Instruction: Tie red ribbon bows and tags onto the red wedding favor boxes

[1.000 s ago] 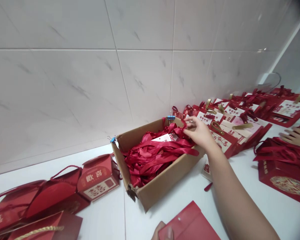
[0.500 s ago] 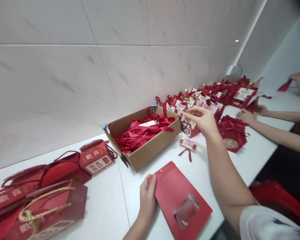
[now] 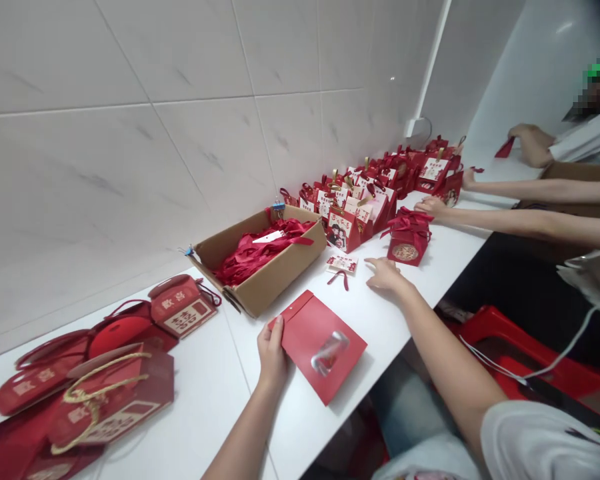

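My left hand (image 3: 271, 350) grips the near-left edge of a flat red pouch (image 3: 319, 343) with a clear window, which lies on the white counter (image 3: 220, 413). My right hand (image 3: 383, 273) rests on the counter to the right, fingers loosely curled and pointing left, nothing visible in it. Just left of its fingertips lies a small red-and-white tag with a red ribbon (image 3: 341, 265). Behind them stands an open cardboard box (image 3: 265, 283) full of red ribbons (image 3: 253, 251).
Folded red gift bags (image 3: 110, 393) and a small red box (image 3: 183, 308) lie at the left. Assembled red gift boxes (image 3: 375, 193) line the tiled wall. Other people's hands (image 3: 433, 205) work at the far right, near a tied red box (image 3: 405, 237). A red stool (image 3: 520, 353) stands below.
My right hand left the ribbon box and came down onto the counter beside the tag. The left hand drew the red pouch into view. The view swung back and right.
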`<move>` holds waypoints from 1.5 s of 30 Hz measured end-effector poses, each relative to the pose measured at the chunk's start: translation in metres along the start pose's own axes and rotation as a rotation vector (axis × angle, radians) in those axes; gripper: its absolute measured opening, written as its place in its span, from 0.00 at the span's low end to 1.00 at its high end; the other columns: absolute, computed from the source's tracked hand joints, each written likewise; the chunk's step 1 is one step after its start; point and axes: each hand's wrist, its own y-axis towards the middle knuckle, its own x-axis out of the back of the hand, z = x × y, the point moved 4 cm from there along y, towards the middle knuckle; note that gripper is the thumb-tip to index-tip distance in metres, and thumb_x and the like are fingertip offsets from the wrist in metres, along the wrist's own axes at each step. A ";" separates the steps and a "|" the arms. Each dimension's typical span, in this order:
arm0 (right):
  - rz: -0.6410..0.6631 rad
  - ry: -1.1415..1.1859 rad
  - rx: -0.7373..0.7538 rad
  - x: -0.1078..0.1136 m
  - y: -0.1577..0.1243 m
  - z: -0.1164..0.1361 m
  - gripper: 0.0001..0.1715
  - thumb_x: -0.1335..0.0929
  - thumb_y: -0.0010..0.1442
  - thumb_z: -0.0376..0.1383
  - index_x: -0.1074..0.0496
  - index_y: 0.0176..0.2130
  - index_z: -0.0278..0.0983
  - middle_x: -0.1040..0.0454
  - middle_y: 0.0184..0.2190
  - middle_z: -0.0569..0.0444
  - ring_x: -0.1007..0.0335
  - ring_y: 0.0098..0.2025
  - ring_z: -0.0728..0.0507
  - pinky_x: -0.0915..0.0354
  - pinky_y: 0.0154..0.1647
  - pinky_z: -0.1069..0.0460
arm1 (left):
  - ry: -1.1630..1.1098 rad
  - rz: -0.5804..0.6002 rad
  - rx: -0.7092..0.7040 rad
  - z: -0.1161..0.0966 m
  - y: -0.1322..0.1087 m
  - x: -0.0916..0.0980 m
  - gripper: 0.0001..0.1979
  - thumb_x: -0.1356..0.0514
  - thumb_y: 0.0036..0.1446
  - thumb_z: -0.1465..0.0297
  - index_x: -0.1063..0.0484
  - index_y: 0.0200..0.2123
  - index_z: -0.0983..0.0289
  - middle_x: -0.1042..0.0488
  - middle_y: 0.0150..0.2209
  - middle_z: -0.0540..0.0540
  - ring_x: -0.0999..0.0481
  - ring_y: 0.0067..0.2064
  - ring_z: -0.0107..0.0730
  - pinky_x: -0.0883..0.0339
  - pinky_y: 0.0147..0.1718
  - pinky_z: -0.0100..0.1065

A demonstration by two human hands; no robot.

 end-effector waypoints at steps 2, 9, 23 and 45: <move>-0.044 0.032 0.041 -0.009 -0.002 0.011 0.43 0.31 0.47 0.32 0.41 0.61 0.43 0.47 0.62 0.42 0.51 0.62 0.32 0.50 0.57 0.40 | 0.037 -0.038 -0.058 -0.004 -0.002 0.002 0.17 0.34 0.43 0.58 0.28 0.27 0.67 0.26 0.24 0.50 0.30 0.24 0.26 0.39 0.25 0.27; -0.205 0.335 0.113 -0.020 0.005 0.034 0.15 0.36 0.58 0.35 0.23 0.43 0.39 0.35 0.54 0.44 0.45 0.56 0.35 0.47 0.57 0.40 | 0.223 -0.137 -0.304 -0.039 -0.005 0.003 0.16 0.34 0.45 0.58 0.27 0.27 0.66 0.27 0.24 0.50 0.31 0.27 0.26 0.37 0.28 0.27; -0.182 0.972 0.767 0.037 -0.095 0.066 0.13 0.32 0.54 0.31 0.21 0.38 0.43 0.39 0.60 0.54 0.41 0.60 0.41 0.38 0.57 0.46 | 0.362 0.115 -0.396 -0.053 -0.024 -0.059 0.20 0.37 0.51 0.62 0.34 0.47 0.61 0.26 0.35 0.54 0.26 0.34 0.31 0.32 0.33 0.30; -0.024 0.913 0.973 0.011 -0.121 0.076 0.38 0.27 0.46 0.38 0.38 0.55 0.43 0.49 0.59 0.45 0.50 0.62 0.35 0.43 0.59 0.41 | 0.476 0.035 -0.551 -0.050 -0.032 -0.069 0.10 0.39 0.53 0.63 0.30 0.35 0.63 0.27 0.31 0.51 0.28 0.32 0.28 0.34 0.33 0.29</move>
